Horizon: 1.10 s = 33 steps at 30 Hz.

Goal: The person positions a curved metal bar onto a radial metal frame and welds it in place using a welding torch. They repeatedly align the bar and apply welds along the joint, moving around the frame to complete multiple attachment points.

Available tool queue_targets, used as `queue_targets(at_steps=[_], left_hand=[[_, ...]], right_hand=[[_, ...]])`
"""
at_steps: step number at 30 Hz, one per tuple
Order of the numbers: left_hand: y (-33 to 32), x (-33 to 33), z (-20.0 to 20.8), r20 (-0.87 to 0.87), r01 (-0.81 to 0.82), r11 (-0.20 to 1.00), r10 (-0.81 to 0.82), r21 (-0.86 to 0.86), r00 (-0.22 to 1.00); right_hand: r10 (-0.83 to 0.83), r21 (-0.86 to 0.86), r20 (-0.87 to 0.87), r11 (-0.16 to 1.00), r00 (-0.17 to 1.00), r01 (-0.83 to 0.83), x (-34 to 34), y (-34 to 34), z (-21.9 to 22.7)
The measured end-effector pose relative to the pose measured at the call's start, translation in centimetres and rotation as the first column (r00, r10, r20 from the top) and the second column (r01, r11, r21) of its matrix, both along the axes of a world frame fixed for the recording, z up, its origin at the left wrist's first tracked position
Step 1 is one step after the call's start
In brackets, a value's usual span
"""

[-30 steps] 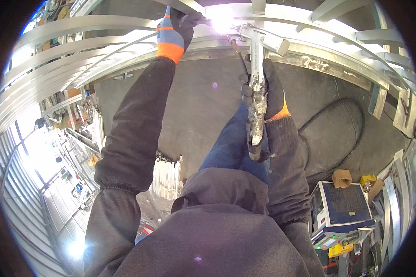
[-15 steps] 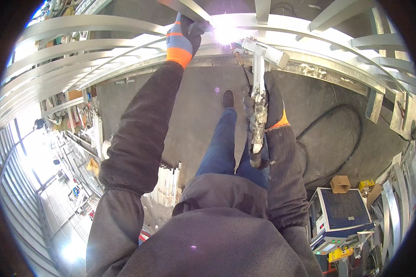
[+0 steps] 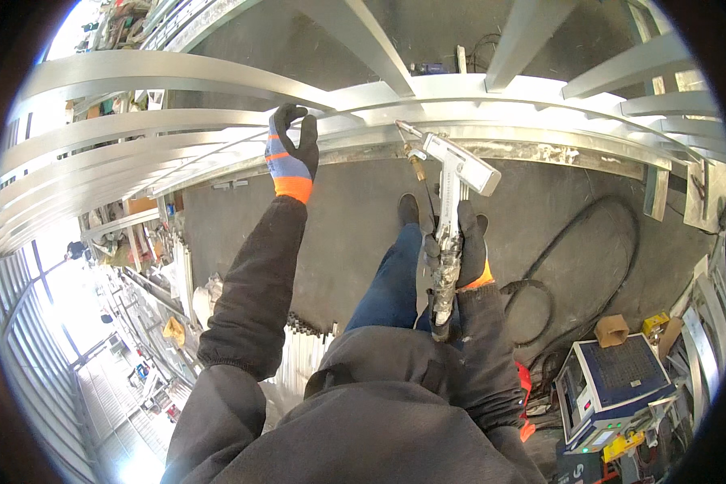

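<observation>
My right hand (image 3: 469,246), in a dark glove with an orange cuff, is wrapped round the grip of a silver handheld welding gun (image 3: 453,181). The gun's nozzle points up and left, close to the long rail (image 3: 444,87) of a pale metal frame, and no arc glows at its tip. To the left, my left hand (image 3: 292,149) wears a blue-grey and black glove with orange bands. Its fingers curl loosely with a gap before the thumb, and nothing sits between them. It hovers near the frame's left bars (image 3: 194,121), apparently not gripping them.
A blue and white machine (image 3: 613,379) with a small cardboard box (image 3: 611,330) on top stands at lower right. A black hose (image 3: 633,234) loops over the floor. White metal lengths (image 3: 302,347) stand beside my left arm. Metal strips (image 3: 696,347) lean at far right.
The bright welding glare has gone out. My left hand has let go of the frame bar and moved down and left. The gun has drawn slightly down, toward me.
</observation>
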<state>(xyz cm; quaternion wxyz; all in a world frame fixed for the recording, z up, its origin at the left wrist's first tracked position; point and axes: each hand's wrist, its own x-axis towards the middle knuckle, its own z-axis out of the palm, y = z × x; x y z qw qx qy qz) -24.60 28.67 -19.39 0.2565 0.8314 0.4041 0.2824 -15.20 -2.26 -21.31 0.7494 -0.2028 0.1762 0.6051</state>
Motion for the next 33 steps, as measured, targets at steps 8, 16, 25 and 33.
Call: queue_targets(at_steps=[8,16,25,33], left_hand=[[5.5,0.3,-2.4,0.039,0.261,0.933,-0.259,-0.249,0.965],[6.1,0.2,-1.3,-0.026,0.420,0.905,-0.422,-0.064,0.906],[5.6,0.7,-1.4,0.127,0.451,0.882,-0.436,-0.138,0.891],[6.3,0.4,-2.9,0.153,0.417,0.871,-0.389,-0.260,0.908]], right_hand=[[-0.023,0.040,-0.045,0.999,0.999,0.025,-2.1,4.6,-1.8],[-0.050,0.017,0.024,0.999,0.998,0.050,-2.8,7.0,-2.1],[-0.071,0.026,0.028,0.997,0.997,0.070,-3.5,7.5,-3.3],[-0.042,0.024,-0.029,0.999,0.999,0.043,-3.1,7.4,-3.6]])
